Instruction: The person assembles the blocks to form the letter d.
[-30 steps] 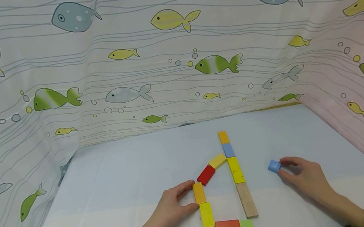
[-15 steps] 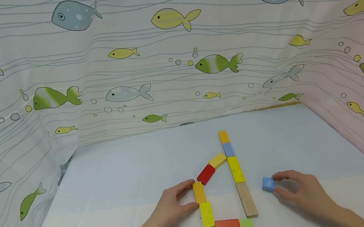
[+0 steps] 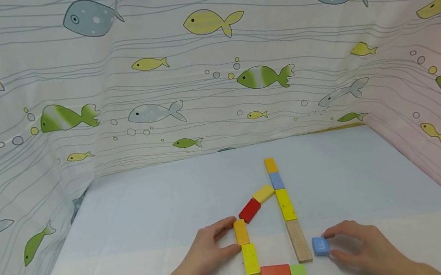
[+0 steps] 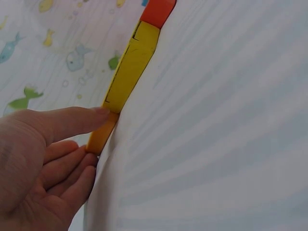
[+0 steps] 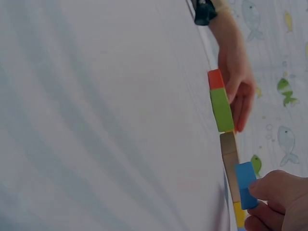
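Note:
My right hand (image 3: 365, 244) pinches a small blue block (image 3: 321, 246) with a white mark, between thumb and fingers. This block is just right of the near end of a bare wood block (image 3: 299, 241); the right wrist view shows it beside that row. On the left, my left hand (image 3: 208, 249) holds an orange block (image 3: 241, 232) by its ends, forefinger at the far end and thumb at the near end, where a yellow block (image 3: 250, 260) adjoins. A red-orange block (image 3: 276, 274) and a green block (image 3: 299, 273) lie end to end in front.
A straight row runs away from the wood block: a yellow block (image 3: 285, 204), a flat blue block (image 3: 277, 180) and an orange end block (image 3: 271, 165). A red block (image 3: 250, 210) and a pale yellow block (image 3: 263, 194) slant toward it. Fish-patterned cloth (image 3: 201, 77) surrounds the table (image 3: 147, 198).
My right hand has carried the blue block toward me and leftward, to beside the wood block. My left hand and the laid blocks have stayed in place.

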Demonstrator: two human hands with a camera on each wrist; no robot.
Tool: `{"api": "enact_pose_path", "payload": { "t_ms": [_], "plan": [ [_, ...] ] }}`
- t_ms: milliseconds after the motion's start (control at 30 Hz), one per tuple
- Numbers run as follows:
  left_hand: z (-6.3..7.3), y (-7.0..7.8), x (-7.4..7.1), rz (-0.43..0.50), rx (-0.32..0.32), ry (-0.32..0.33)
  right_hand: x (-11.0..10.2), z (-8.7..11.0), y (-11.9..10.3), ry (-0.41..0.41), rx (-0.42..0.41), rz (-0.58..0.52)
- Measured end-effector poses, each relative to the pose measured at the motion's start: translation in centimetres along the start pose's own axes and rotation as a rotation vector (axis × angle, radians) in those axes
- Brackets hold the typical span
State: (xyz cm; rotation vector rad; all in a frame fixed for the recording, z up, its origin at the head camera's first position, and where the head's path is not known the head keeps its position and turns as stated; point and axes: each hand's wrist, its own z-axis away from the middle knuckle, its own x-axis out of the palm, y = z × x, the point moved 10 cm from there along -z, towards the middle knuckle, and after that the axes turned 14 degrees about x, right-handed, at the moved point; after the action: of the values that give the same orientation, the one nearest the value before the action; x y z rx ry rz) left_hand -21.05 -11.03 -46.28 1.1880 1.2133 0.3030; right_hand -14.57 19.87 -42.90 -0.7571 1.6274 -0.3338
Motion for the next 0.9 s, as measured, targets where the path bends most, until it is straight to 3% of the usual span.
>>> {"api": "enact_pose_path", "payload": {
  "t_ms": [167, 367, 567, 900],
  "plan": [
    [0.0, 0.0, 0.0, -0.001, -0.004, -0.001, 0.5, 0.7, -0.4, -0.067, -0.056, -0.037],
    [0.0, 0.0, -0.1, -0.014, -0.008, -0.001, 1.3, 1.6, -0.9, -0.170, -0.157, -0.171],
    [0.0, -0.1, -0.2, -0.012, -0.009, 0.005, 2.4, 2.0, -1.5, -0.290, -0.144, -0.241],
    [0.0, 0.1, -0.1, -0.016, 0.002, 0.005, 3.1, 2.0, -1.7, -0.304, -0.099, -0.214]
  ]
}}
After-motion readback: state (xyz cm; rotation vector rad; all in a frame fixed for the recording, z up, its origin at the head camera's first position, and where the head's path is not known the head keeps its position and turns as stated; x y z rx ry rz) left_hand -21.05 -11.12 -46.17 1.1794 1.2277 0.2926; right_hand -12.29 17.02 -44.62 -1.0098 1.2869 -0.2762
